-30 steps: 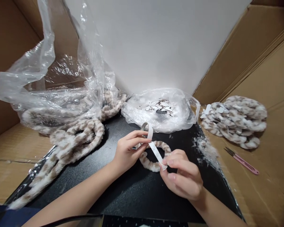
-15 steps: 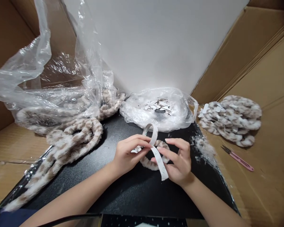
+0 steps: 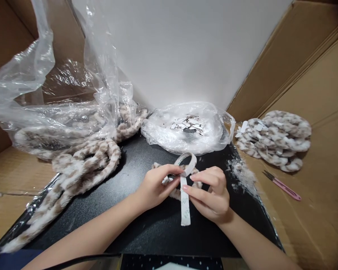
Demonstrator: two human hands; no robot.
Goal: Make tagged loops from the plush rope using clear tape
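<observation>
Between its thumb and fingers, my left hand (image 3: 161, 183) pinches a narrow white paper tape (image 3: 185, 210). Above the pinch the tape curls into a loop with small printing inside; below, its loose end hangs down with faint marks. My right hand (image 3: 211, 191) has a fingertip on the front of the hanging strip, and its thumb is hidden; the strip appears gripped there. Under both hands lies a fluffy white-and-brown ring (image 3: 174, 194), mostly covered by the hands and tape. A small white tag shows beside my left fingers.
Fluffy cords (image 3: 87, 161) lie at left, partly under a clear plastic bag (image 3: 70, 82). Behind the hands, another plastic bag (image 3: 157, 131) holds small white tags. At right are a stack of fluffy rings (image 3: 287, 138), loose fluff (image 3: 243, 174) and pink-handled snips (image 3: 285, 188) on cardboard.
The tape loop has shifted right and slightly down, and the hanging end has swung left to near vertical. My right fingers have moved slightly down along the strip.
</observation>
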